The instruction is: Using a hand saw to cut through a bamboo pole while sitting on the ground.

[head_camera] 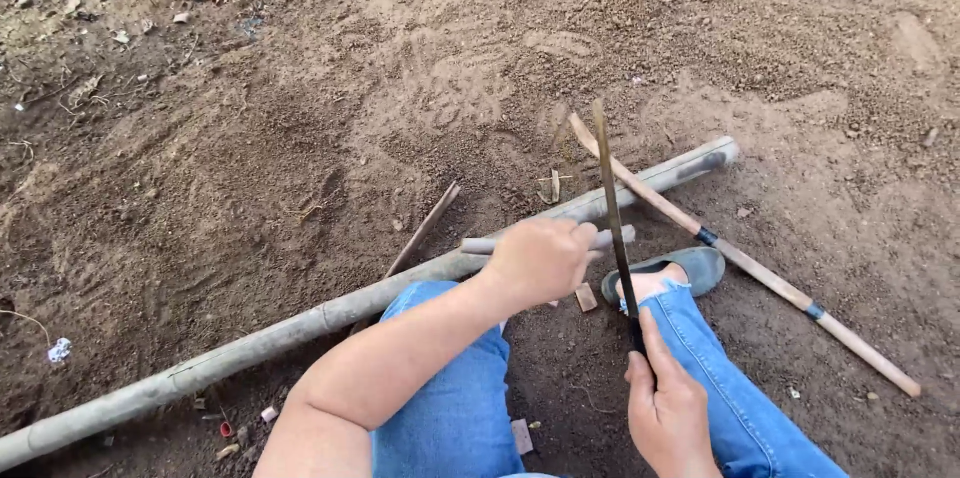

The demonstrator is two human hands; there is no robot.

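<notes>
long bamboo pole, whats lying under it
The long bamboo pole rests on bare dirt. A thin wood strip runs under it; the knee hides where it goes.

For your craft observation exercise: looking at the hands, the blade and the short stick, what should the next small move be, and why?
Probably press the long blade down into the short stick. The right hand grips its handle, the left hand steadies the stick over the long bamboo pole, and the blade edge stands right at the stick.

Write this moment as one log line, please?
left hand: grips short stick over long bamboo pole | right hand: holds long blade, tip up | ground: bare dirt | second pole beside foot
</notes>
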